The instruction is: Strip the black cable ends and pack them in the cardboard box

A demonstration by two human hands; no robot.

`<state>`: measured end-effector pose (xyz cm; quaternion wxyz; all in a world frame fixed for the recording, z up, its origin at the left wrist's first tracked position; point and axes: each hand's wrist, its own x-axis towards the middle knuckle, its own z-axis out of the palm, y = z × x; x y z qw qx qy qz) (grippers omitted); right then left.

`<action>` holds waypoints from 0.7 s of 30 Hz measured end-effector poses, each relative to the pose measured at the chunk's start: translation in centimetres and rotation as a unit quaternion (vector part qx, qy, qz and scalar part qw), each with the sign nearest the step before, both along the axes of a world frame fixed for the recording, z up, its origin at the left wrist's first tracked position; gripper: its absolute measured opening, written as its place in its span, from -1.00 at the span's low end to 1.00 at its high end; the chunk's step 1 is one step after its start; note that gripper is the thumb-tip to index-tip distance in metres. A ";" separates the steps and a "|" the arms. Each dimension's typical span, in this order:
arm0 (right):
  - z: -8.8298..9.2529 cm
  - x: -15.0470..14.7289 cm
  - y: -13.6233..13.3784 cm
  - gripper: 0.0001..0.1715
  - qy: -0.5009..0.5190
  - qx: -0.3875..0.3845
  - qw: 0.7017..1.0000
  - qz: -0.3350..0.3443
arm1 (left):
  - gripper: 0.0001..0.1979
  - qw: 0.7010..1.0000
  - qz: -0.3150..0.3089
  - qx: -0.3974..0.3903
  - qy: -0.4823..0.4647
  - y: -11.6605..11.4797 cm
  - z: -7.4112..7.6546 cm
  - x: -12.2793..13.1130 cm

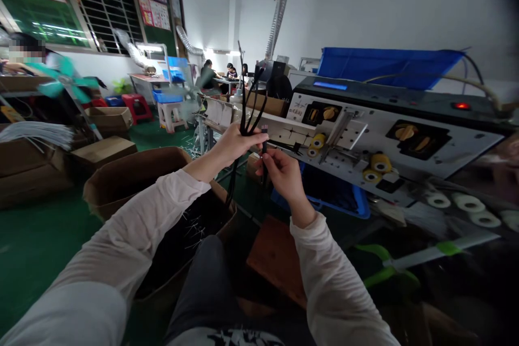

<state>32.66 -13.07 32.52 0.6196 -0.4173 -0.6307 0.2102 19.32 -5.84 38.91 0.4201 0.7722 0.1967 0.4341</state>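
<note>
Black cables (250,98) bunched in my left hand (235,145), fist closed round them, ends fanning up, tails hanging down. Right hand (284,172) just right of it, fingers curled, pinching a single cable (264,138) near its plug end. Near left, open cardboard box (121,175), dark wire inside. Blue bin (344,200) under machine (397,135), contents unclear.

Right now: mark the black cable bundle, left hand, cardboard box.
black cable bundle (245,119): head view, strands above the hand
left hand (234,145): head view, back of the hand
cardboard box (130,170): head view, brown side wall
</note>
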 end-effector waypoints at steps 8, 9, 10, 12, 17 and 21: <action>0.0 -0.2 0.0 -0.64 0.041 -0.009 0.998 0.040 | -0.74 1.000 0.004 0.022 -0.009 -0.2 0.5 0.4; 0.0 -0.2 0.1 -0.64 0.049 -0.015 0.997 0.053 | -0.74 1.000 0.007 0.028 -0.005 0.0 0.6 0.5; -0.1 -0.1 0.2 -0.64 0.056 -0.024 0.996 0.069 | -0.74 0.999 0.013 0.033 -0.003 0.2 0.7 0.6; -0.7 0.3 0.4 -0.63 0.064 -0.052 0.991 0.105 | -0.77 0.999 0.032 0.039 -0.007 1.0 1.3 0.9; -4.0 1.3 0.7 -0.60 0.061 -0.167 0.967 0.184 | -0.83 0.994 0.092 0.046 -0.026 3.3 3.3 1.7; -8.3 1.8 0.6 -0.61 0.047 -0.229 0.949 0.212 | -0.88 0.993 0.105 0.055 -0.019 4.6 5.1 1.8</action>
